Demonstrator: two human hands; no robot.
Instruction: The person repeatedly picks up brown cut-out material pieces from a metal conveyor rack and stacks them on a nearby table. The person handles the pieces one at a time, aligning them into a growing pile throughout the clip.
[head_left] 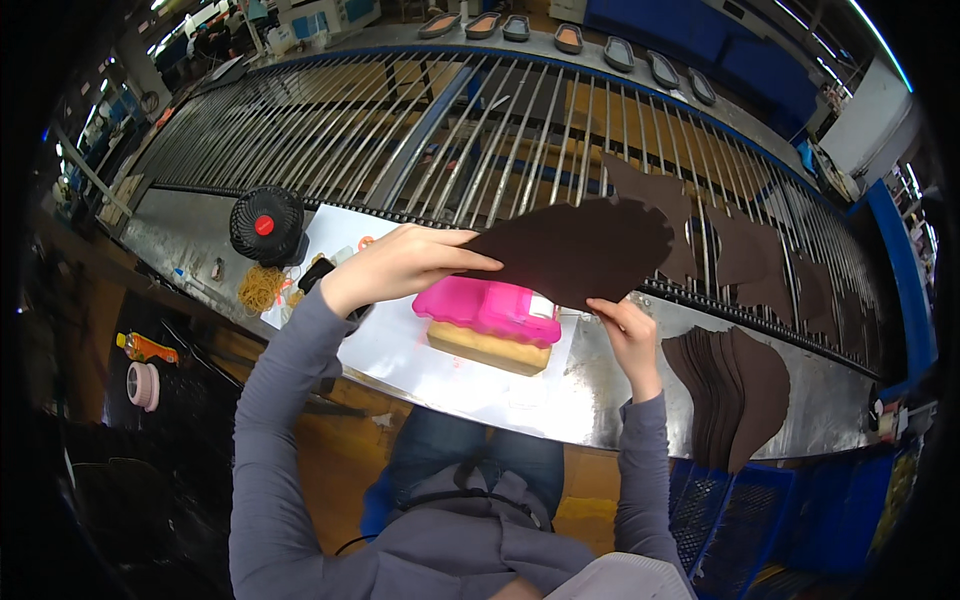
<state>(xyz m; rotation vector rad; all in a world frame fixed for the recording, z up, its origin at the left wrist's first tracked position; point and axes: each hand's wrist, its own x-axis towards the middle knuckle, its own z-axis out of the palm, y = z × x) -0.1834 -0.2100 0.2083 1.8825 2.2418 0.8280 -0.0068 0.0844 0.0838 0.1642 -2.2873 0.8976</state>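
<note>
A flat dark brown cut piece [580, 245] with a curved outline and a notched right end is held up over the metal worktable. My left hand [405, 262] pinches its left end between thumb and fingers. At its lower right edge, my right hand [628, 335] grips it between thumb and fingertips. Below the piece lies a bright pink molded object [485, 308], partly covered by it, on top of a cream-yellow block [488, 348]. Both rest on a white sheet [395, 352]. To the right of my right hand, a fanned stack of similar brown pieces [735, 390] overhangs the table edge.
Beyond the table runs a conveyor of metal rods [400, 130], with more brown pieces [745, 255] lying on its right part. A black fan [267, 225] and a heap of rubber bands [262, 290] sit left. Blue crates [800, 505] stand below right. Sole-shaped molds [568, 38] line the far ledge.
</note>
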